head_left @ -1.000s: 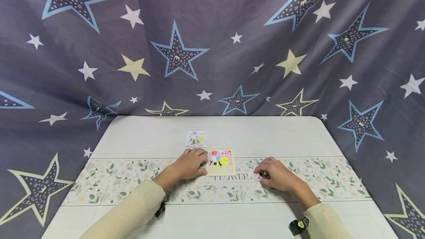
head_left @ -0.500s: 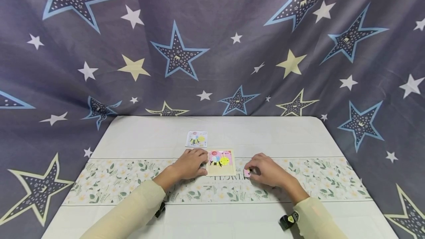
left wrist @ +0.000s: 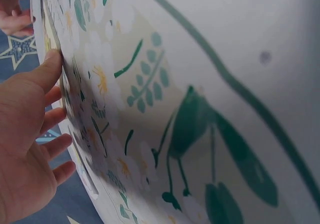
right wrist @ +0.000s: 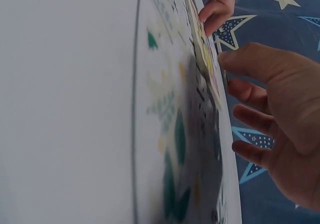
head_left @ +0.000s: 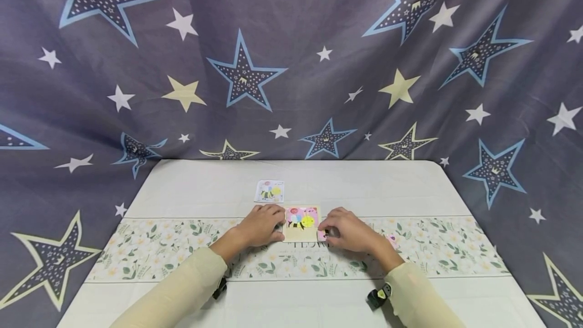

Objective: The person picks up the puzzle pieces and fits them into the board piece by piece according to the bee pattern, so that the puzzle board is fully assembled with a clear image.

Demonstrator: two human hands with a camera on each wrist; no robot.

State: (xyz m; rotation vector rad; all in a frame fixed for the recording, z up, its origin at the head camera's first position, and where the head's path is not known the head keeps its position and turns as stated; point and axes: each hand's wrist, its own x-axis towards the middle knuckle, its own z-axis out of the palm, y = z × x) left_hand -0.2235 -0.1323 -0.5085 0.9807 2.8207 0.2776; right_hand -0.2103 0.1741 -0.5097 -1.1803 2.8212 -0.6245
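Observation:
A square wooden puzzle tray [head_left: 298, 235] lies in the middle of the table. Its upper part carries a pink picture of a yellow and black bee, while its lower strip shows bare wood. My left hand [head_left: 260, 225] rests along the tray's left edge, thumb tip by the near corner; the left wrist view shows the fingers [left wrist: 55, 149] loosely extended there. At the tray's lower right corner, my right hand [head_left: 352, 232] pinches a small pink and black puzzle piece [head_left: 322, 236] between thumb and fingers, overlapping the rim in the head view. In the right wrist view the thumb mostly hides this piece.
Behind the tray lies a square card [head_left: 269, 191] printed with the same bee. Another pink piece [head_left: 391, 240] lies to the right, beyond my right hand. A floral band [head_left: 432, 247] crosses the white table [head_left: 364, 186], and a star-patterned curtain [head_left: 291, 65] hangs behind it.
My right hand has slid left with the puzzle piece, from the table's right side to the tray's corner. A pink piece behind it has come into view. The left hand has stayed still.

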